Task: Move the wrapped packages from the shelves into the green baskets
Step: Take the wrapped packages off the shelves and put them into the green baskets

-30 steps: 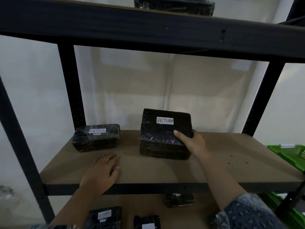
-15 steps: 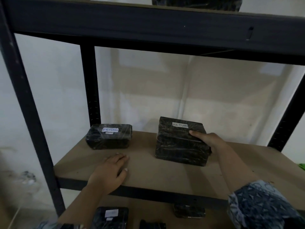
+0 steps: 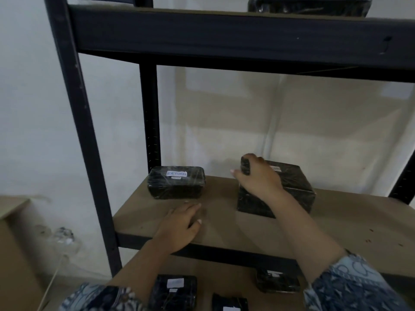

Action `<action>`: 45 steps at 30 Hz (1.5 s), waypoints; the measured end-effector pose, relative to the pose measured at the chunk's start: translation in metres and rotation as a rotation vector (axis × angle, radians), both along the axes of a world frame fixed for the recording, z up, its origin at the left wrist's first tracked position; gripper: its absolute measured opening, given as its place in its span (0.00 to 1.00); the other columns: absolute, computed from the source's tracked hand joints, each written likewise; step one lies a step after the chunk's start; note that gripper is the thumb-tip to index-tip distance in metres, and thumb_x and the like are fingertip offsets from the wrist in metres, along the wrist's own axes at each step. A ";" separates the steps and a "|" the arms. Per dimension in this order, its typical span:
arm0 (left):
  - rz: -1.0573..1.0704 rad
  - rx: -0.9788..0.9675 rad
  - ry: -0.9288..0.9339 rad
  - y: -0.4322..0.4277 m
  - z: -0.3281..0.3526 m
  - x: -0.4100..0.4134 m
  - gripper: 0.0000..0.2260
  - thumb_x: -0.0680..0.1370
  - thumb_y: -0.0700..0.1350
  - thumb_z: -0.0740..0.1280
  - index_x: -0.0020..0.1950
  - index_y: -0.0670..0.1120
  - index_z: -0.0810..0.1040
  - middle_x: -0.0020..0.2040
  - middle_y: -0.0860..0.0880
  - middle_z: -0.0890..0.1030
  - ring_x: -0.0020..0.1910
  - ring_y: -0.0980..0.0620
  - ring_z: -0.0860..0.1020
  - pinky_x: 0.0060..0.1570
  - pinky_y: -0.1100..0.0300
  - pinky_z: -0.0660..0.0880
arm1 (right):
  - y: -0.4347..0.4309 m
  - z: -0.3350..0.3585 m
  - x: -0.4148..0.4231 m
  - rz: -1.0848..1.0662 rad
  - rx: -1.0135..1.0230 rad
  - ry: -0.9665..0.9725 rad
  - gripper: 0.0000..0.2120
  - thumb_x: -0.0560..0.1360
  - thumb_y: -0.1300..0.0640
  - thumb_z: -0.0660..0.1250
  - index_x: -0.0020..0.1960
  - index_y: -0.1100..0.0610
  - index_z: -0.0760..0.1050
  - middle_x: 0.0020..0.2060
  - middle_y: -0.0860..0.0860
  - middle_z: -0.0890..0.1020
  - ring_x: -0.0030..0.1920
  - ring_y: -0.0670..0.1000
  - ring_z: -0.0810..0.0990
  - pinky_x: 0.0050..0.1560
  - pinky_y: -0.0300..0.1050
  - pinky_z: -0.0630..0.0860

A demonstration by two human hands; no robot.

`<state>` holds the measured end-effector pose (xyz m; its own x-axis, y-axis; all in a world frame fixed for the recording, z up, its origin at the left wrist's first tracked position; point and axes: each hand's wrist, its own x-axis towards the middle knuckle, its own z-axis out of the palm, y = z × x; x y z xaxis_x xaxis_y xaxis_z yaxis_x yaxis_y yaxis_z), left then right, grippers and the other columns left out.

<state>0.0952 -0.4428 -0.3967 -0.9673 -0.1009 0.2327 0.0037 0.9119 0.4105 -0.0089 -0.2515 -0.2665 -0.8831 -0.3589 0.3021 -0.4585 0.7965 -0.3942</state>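
Two black plastic-wrapped packages sit on the brown middle shelf (image 3: 336,223). The larger package (image 3: 294,189) stands right of centre, and my right hand (image 3: 258,178) grips its upper left corner from above, fingers curled over the edge. The smaller package (image 3: 176,185), labelled RETURN, lies to the left near the rear post, untouched. Resting flat on the shelf's front edge is my left hand (image 3: 179,227), fingers spread and holding nothing. No green basket shows in the head view.
Three more wrapped packages (image 3: 173,290) lie on the lower shelf, and another (image 3: 307,5) sits on the top shelf. Black metal posts (image 3: 76,122) frame the left side. A cardboard box (image 3: 15,250) stands on the floor at left.
My right hand has shifted from the larger package's right side to its upper left corner. The view has swung left, so the green basket has left the frame. The left hand stays put.
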 end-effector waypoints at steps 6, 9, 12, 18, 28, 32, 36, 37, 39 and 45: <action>0.026 -0.121 0.122 -0.040 0.007 0.020 0.27 0.75 0.58 0.50 0.71 0.50 0.66 0.69 0.51 0.71 0.68 0.51 0.67 0.66 0.54 0.65 | -0.069 -0.027 0.018 0.050 0.039 -0.074 0.28 0.76 0.38 0.58 0.72 0.50 0.62 0.68 0.54 0.69 0.65 0.58 0.72 0.59 0.52 0.72; 0.064 -0.140 0.118 -0.067 0.000 0.028 0.31 0.72 0.60 0.46 0.70 0.50 0.68 0.67 0.51 0.72 0.65 0.51 0.69 0.65 0.54 0.66 | -0.093 -0.035 0.016 0.055 0.048 -0.104 0.28 0.78 0.39 0.57 0.73 0.51 0.59 0.69 0.55 0.67 0.66 0.58 0.71 0.61 0.53 0.71; 0.094 -0.146 0.076 -0.084 -0.007 0.032 0.24 0.77 0.56 0.50 0.70 0.49 0.67 0.69 0.50 0.69 0.68 0.50 0.65 0.69 0.50 0.61 | -0.115 -0.042 0.009 0.026 -0.032 -0.213 0.30 0.78 0.40 0.56 0.75 0.54 0.55 0.70 0.57 0.66 0.68 0.60 0.69 0.63 0.53 0.70; 0.102 -0.169 0.074 -0.084 -0.014 0.038 0.34 0.71 0.60 0.36 0.72 0.51 0.62 0.72 0.53 0.64 0.73 0.53 0.57 0.72 0.53 0.48 | -0.144 -0.060 -0.005 -0.144 -0.310 -0.500 0.37 0.76 0.40 0.62 0.73 0.64 0.58 0.71 0.60 0.68 0.69 0.60 0.70 0.63 0.49 0.69; 0.129 -0.196 0.124 -0.084 -0.017 0.036 0.32 0.72 0.58 0.39 0.70 0.49 0.68 0.69 0.51 0.69 0.71 0.51 0.63 0.71 0.50 0.53 | -0.124 -0.097 0.011 -0.175 -0.688 -0.398 0.27 0.67 0.51 0.77 0.61 0.59 0.73 0.54 0.54 0.81 0.56 0.56 0.80 0.55 0.46 0.76; 0.132 -0.213 0.143 -0.084 -0.020 0.035 0.30 0.73 0.56 0.43 0.66 0.48 0.73 0.65 0.48 0.74 0.68 0.47 0.67 0.69 0.47 0.58 | -0.106 -0.104 0.022 -0.175 -0.750 -0.360 0.31 0.67 0.56 0.77 0.64 0.62 0.67 0.56 0.55 0.79 0.55 0.54 0.78 0.54 0.44 0.73; 0.124 -0.208 0.157 -0.085 -0.021 0.034 0.29 0.74 0.55 0.44 0.65 0.47 0.73 0.65 0.46 0.74 0.68 0.45 0.68 0.69 0.46 0.57 | -0.096 -0.107 0.029 -0.174 -0.773 -0.329 0.34 0.67 0.58 0.77 0.66 0.62 0.64 0.59 0.57 0.78 0.56 0.53 0.77 0.54 0.43 0.71; 0.123 -0.211 0.155 -0.085 -0.021 0.034 0.29 0.74 0.55 0.43 0.66 0.47 0.73 0.65 0.46 0.74 0.68 0.46 0.67 0.69 0.46 0.57 | -0.094 -0.107 0.030 -0.177 -0.774 -0.327 0.34 0.67 0.58 0.77 0.66 0.62 0.64 0.59 0.57 0.78 0.57 0.54 0.77 0.54 0.44 0.72; 0.119 -0.214 0.145 -0.086 -0.020 0.034 0.30 0.73 0.56 0.42 0.67 0.47 0.71 0.66 0.47 0.73 0.69 0.46 0.66 0.70 0.47 0.55 | -0.092 -0.108 0.034 -0.175 -0.770 -0.317 0.33 0.67 0.58 0.77 0.65 0.62 0.64 0.59 0.57 0.78 0.56 0.53 0.77 0.54 0.44 0.72; 0.120 -0.228 0.111 -0.084 -0.019 0.035 0.33 0.72 0.57 0.39 0.69 0.48 0.69 0.68 0.48 0.70 0.69 0.47 0.65 0.70 0.49 0.54 | -0.090 -0.103 0.042 -0.178 -0.739 -0.312 0.32 0.67 0.57 0.77 0.64 0.62 0.64 0.60 0.57 0.77 0.57 0.53 0.77 0.55 0.44 0.72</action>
